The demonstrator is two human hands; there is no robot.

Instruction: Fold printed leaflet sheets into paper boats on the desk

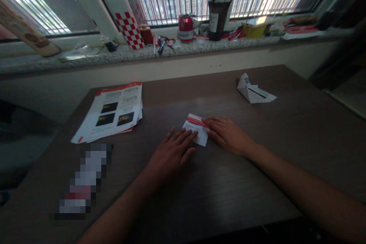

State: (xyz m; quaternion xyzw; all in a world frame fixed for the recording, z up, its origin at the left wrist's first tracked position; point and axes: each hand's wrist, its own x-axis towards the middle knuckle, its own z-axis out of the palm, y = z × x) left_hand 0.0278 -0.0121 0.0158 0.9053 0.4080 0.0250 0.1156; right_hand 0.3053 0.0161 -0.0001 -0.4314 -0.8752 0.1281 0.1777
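A small folded piece of paper, white with a red stripe, lies on the table in front of me. My left hand rests on its lower left part, palm down with the fingers stretched out and spread. At the right edge of the paper, the fingertips of my right hand touch it, fingers extended and thumb a little apart. Further back on the right stands a folded paper shape with printed text and pointed ends, apart from both hands.
A stack of printed sheets lies at the table's back left. Nearer me is a pixelated long object. The windowsill behind the table carries a red can, a dark drink cup, a checkered white bottle and a yellow container.
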